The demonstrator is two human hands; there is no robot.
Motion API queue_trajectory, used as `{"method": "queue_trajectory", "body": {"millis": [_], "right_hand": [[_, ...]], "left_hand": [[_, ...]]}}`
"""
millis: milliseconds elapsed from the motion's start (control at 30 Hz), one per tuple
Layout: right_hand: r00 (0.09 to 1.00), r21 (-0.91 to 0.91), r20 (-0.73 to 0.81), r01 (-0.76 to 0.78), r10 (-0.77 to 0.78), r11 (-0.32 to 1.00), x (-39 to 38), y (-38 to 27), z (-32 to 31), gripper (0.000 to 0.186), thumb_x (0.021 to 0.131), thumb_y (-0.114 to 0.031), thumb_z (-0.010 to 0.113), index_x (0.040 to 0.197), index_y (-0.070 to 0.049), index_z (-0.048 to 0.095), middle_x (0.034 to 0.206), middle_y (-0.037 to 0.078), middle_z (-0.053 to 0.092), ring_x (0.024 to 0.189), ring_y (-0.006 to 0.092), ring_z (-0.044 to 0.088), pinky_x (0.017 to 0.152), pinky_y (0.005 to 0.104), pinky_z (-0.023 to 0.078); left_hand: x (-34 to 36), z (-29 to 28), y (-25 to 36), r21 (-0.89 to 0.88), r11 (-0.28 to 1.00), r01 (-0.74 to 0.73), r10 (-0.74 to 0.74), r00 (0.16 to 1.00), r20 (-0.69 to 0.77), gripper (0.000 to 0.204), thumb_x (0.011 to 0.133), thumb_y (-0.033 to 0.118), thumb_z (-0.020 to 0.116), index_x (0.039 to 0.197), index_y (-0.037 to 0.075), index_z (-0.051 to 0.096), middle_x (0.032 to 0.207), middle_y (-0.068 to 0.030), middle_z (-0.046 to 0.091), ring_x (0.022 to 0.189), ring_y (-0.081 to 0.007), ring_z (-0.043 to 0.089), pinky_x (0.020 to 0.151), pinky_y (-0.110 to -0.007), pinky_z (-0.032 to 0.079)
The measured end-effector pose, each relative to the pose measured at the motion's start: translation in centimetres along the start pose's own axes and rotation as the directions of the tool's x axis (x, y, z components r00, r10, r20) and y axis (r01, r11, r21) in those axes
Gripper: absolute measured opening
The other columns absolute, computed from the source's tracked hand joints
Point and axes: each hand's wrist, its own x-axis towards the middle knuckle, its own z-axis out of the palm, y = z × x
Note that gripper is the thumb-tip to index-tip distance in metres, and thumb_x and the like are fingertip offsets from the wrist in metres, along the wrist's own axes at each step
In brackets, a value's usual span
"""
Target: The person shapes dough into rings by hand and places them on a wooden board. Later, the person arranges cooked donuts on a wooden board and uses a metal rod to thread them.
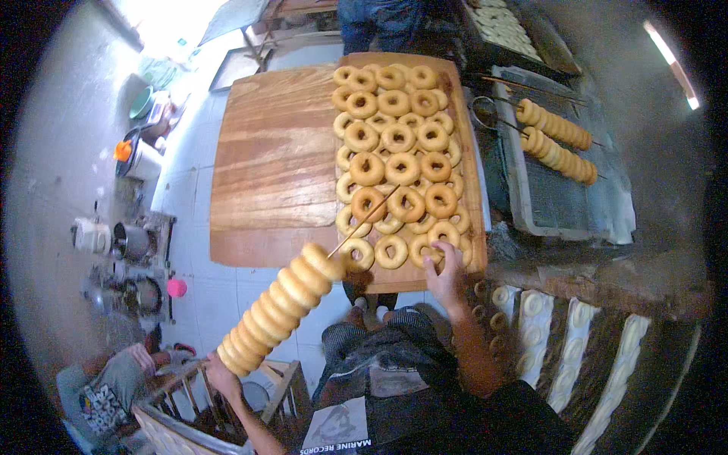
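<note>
My left hand (222, 375) is closed on the lower end of a wooden stick (364, 221) threaded with a long stack of golden ring doughnuts (277, 307). The stick's bare upper end reaches over rows of layered doughnuts (393, 165) covering the right half of a wooden board (269, 152). Near the board's front right corner, my right hand (447, 269) has its thumb and fingers curled onto the edge of a doughnut (441, 233).
A tray (561, 227) holds two loaded skewers (553, 121) at right, below a tray of pale rings (500, 26). Dough rings on cloth strips (535, 334) lie lower right. A person in jeans (375, 23) stands behind; another person (102, 394) sits lower left. Pots (129, 243) stand left.
</note>
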Motion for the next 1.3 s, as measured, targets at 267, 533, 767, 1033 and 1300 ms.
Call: {"method": "queue_trajectory", "body": {"millis": [267,533,767,1033,1300], "right_hand": [[0.968,0.578,0.245,-0.190,0.054,0.794,-4.4,-3.8,6.7,0.048,0.084,-0.010,0.067,0.120,-0.004,0.035,0.122,0.015,0.047,0.112,0.0254,0.051,0.095,0.0408,0.044],[0.939,0.549,-0.160,-0.173,0.306,0.818,-0.7,6.8,5.2,0.050,0.091,-0.007,0.056,0.133,-0.006,0.028,0.111,0.012,0.046,0.092,0.0176,0.054,0.072,0.0299,0.054],[0.975,0.180,0.223,-0.057,0.016,0.982,4.6,5.5,-0.3,0.038,0.087,-0.017,0.066,0.123,-0.008,0.057,0.103,0.007,0.051,0.085,0.0140,0.051,0.075,0.0274,0.050],[0.999,0.050,0.005,0.031,-0.031,0.998,4.4,1.6,3.1,0.026,0.075,-0.024,0.073,0.087,-0.005,0.060,0.101,0.015,0.055,0.091,0.0336,0.055,0.083,0.0410,0.046],[0.989,-0.205,-0.146,-0.044,0.014,0.978,1.2,-0.9,7.1,0.041,0.074,-0.014,0.072,0.110,-0.009,0.051,0.111,0.017,0.051,0.107,0.0368,0.047,0.092,0.0489,0.038]], "left_hand": [[-5.8,-1.2,2.3,0.247,0.952,-0.181,0.184,0.983,0.014,0.067,0.103,0.038,0.028,0.061,-0.002,0.061,0.049,-0.0157,0.054,0.047,-0.0308,0.055,0.050,-0.044,0.038],[-10.0,6.1,-1.6,0.156,0.978,-0.137,0.111,0.980,0.167,0.068,0.102,0.040,0.028,0.064,-0.005,0.063,0.052,-0.0182,0.057,0.050,-0.0356,0.054,0.055,-0.047,0.038],[-8.9,9.7,-6.7,0.086,0.996,0.037,-0.044,0.996,0.081,0.070,0.101,0.045,0.033,0.060,-0.005,0.059,0.051,-0.0188,0.054,0.048,-0.0311,0.048,0.053,-0.049,0.034],[-4.4,6.2,-11.5,0.221,0.933,-0.283,0.279,0.959,0.050,0.067,0.101,0.043,0.035,0.060,-0.004,0.060,0.063,-0.0240,0.060,0.056,-0.0381,0.059,0.054,-0.053,0.036],[1.8,-0.3,-15.4,0.161,0.974,-0.162,0.140,0.980,0.138,0.066,0.102,0.042,0.036,0.070,-0.007,0.066,0.054,-0.0206,0.058,0.049,-0.0314,0.055,0.053,-0.046,0.041]]}}
